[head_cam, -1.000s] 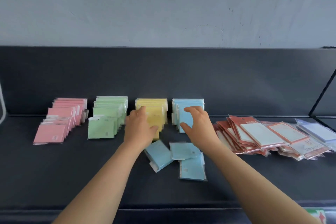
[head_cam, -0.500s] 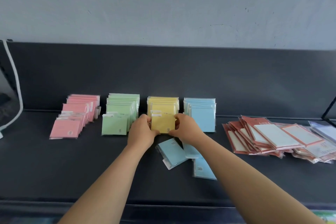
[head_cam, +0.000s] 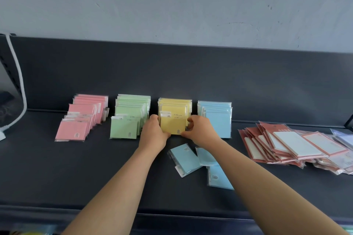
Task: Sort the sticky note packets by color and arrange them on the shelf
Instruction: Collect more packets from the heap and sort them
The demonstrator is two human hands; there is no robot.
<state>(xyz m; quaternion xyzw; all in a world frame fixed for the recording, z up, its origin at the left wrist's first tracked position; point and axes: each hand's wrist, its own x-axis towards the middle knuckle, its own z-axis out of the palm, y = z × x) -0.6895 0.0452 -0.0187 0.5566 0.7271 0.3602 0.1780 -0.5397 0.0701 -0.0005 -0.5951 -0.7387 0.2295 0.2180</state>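
Four rows of sticky note packets stand against the back of the dark shelf point(head_cam: 57, 173): pink point(head_cam: 76, 130), green point(head_cam: 125, 128), yellow point(head_cam: 172, 125) and blue point(head_cam: 217, 122). My left hand point(head_cam: 152, 133) grips the left edge of the front yellow packet and my right hand point(head_cam: 200, 131) grips its right edge, so the packet sits between both hands. Three loose blue packets lie flat in front of the rows: one point(head_cam: 184, 159) tilted, one point(head_cam: 205, 156) partly under my right forearm, one point(head_cam: 218, 178) nearest the shelf's front.
A fanned heap of red-framed notepad packets point(head_cam: 286, 145) lies at the right, with pale purple packets point(head_cam: 343, 138) beyond it. A white cable point(head_cam: 18, 80) hangs at the far left. The shelf's front lip point(head_cam: 172, 213) runs below my forearms.
My right hand left the blue row and came to the yellow row. Both hands now hold the front yellow packet by its sides, pressed against the row.
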